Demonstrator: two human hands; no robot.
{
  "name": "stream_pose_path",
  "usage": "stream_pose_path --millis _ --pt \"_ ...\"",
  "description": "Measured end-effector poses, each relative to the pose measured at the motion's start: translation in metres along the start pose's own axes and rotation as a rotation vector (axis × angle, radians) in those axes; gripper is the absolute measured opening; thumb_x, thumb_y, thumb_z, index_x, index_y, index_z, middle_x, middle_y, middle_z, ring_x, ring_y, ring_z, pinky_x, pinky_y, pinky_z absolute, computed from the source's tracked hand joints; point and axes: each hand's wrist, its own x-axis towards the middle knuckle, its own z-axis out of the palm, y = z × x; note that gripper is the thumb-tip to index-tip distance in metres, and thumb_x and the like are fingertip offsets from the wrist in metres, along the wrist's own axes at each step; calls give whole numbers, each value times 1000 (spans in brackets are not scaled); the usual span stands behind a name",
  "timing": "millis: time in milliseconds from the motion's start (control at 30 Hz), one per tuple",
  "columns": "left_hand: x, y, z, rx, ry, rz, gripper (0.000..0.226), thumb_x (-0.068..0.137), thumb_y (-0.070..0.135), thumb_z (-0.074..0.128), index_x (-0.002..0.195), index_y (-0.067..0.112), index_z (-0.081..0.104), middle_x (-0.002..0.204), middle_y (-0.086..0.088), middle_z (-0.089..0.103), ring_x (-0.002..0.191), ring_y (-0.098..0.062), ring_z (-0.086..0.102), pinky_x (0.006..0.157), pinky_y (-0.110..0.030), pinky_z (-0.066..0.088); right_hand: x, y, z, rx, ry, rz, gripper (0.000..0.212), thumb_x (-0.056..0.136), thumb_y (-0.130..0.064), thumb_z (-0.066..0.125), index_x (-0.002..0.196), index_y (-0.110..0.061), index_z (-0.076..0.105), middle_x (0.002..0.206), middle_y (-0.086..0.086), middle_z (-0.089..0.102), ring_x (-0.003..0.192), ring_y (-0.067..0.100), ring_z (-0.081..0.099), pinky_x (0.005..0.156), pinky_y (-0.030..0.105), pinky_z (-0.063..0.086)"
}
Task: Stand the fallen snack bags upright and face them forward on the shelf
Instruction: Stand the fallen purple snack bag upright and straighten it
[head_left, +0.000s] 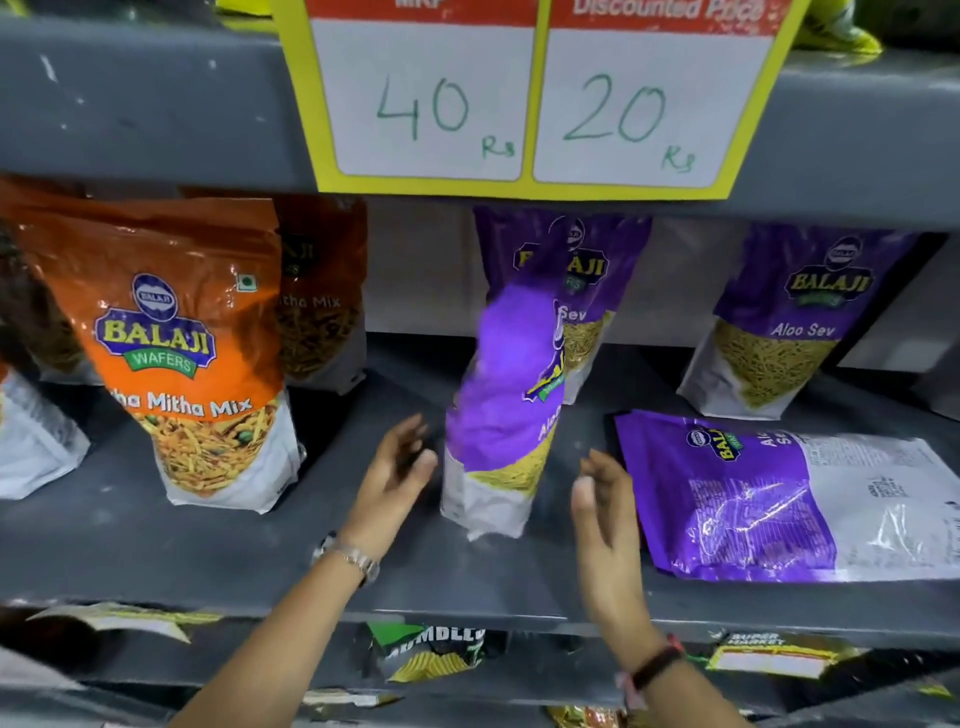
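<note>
Purple Aloo Sev bag (501, 415) stands between open fingers of left hand (395, 473) and right hand (605, 512), neither touching; turned sideways, not yet facing forward. Flat purple bag (779, 499) just right of right fingers: undone

Purple bag (506, 410) upright, turned sideways, between open hands: left (397, 475), right (605, 501); neither touching.

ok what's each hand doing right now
Left hand: open, empty, beside the upright purple foil snack bag.
Right hand: open, empty, on that bag's other side.
</note>
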Motion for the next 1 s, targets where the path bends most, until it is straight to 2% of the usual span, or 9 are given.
stream_pose_path --millis 133,233,333,467,633,733,867,933,1000 --pt "-24 2 24 94 -109 38 84 44 47 77 114 47 30 127 9 43 117 -5 44 94 -14 40 56 -15 9 84 -136 121 46 94 -39 22 137 -22 28 141 -11 30 129 -1 26 98 3 22" --pt "-14 2 26 213 -37 57 75 53 31 75 116 36 35 123 3 49 114 -12 47 91 -10 39 72 -17 21 148 -320 179 41 93 -45 18 127 -37 40 138 -18 38 128 -2 30 105 17 21" --pt "2 2 9 147 -14 13 70 65 4 69 125 8 33 126 -8 48 110 -14 51 96 -25 42 58 -11 19 129 -355 112 44 85 -51 29 121 -33 47 129 -14 50 117 -12 43 98 7 33" --pt "6 -3 2 71 -16 -14 56 71 -16 59 115 12 38 110 8 52 95 6 55 76 -4 46 51 -4 1 205 -339 88 55 81 -39 49 130 -19 34 129 -9 47 108 -17 48 84 2 41" --pt "14 -6 5 84 -58 -40 62 69 -14 63 117 16 36 115 -6 52 100 -7 54 79 -5 47 50 -7 4 89 -448 123 62 70 -31 68 125 -22 40 129 1 55 123 17 49 104 35 41" --pt "14 -2 2 89 -115 -56 67 71 -6 66 122 21 32 122 -3 49 117 -22 48 85 -7 46 46 -12 7 76 -395 141 61 67 -28 71 120 -19 43 124 4 58 117 17 53 105 42 41" --pt "-8 13 16 234 142 33 105 50 49 72 135 12 21 141 -9 31 130 -21 33 106 -31 33 53 -26 -16 14 -441 69 61 72 -24 69 123 -33 37 129 -18 44 123 0 41 101 12 35" --pt "-22 23 30 444 383 220 94 55 55 65 129 8 31 130 -18 35 120 -28 38 101 -33 34 72 -35 -51 -82 -374 11 61 76 -18 68 129 -23 38 129 -14 43 120 2 42 91 0 33" --pt "-33 36 56 559 427 437 68 66 52 62 116 10 43 110 -11 43 107 -23 42 91 -28 37 101 -42 -103 -257 -338 -67 51 78 -13 67 124 -15 47 126 -2 51 115 9 47 88 1 35"
